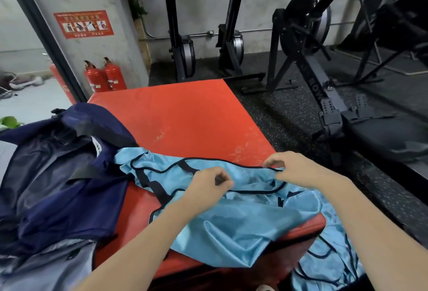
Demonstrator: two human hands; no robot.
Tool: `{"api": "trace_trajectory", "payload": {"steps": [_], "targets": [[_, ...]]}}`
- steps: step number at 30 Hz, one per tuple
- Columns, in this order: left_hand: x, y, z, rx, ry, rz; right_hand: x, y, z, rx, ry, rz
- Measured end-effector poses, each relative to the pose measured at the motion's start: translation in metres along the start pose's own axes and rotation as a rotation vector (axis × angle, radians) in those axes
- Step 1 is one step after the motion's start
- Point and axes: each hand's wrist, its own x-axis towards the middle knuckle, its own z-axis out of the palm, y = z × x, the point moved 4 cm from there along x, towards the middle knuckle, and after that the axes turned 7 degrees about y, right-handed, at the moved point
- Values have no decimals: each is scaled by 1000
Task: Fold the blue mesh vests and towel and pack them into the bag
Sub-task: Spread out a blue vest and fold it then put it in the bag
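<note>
Pictured in a gym corner: light-blue mesh vest [231, 216] spread loosely across the near edge of a red padded platform [185, 119], w/ both hands working its dark-trimmed upper edge. Left hand [209, 186] pinched shut on the trim near the middle; right hand [294, 168] gripping the same edge further right, fingers [269, 163] curled narrow on the binding. Vest rumpled, not yet squared or folded. More blue mesh [328, 265], prob. further vests, hanging in a heap off the platform's right side, near bottom of view; exact count impossible to tell. Navy bag [62, 175] lying open at left on the platform, touching the vest's far-left corner, w/ grey fabric [46, 265] below it; no blue mesh visible inside. Towel not identifiable anywhere in shot. Judged early in the job: first fold apparently just being set up, nothing packed as far as visible, so all folding plus loading of the bag left to do. Behind: rowing machines [312, 59] on dark rubber floor, two red fire extinguishers [105, 77] against the wall.
</note>
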Motion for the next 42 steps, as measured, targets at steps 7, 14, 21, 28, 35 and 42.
{"api": "trace_trajectory", "payload": {"steps": [7, 14, 21, 28, 35, 42], "targets": [[-2, 18, 30, 231, -33, 51, 4, 10, 3, -179, 62, -49], [-6, 37, -2, -307, 40, -12, -3, -56, -6, 367, 222, -177], [-6, 38, -32, -446, 220, -128, 3, -91, 7, 545, 320, -174], [-2, 3, -104, -835, 511, -189, -1, -81, 10, 413, 185, -125], [-16, -18, -163, -918, 896, -137, -1, -70, 26, 49, -2, -148], [-32, -32, -183, -914, 914, -109, -9, -69, 0, -89, 437, -204]]}}
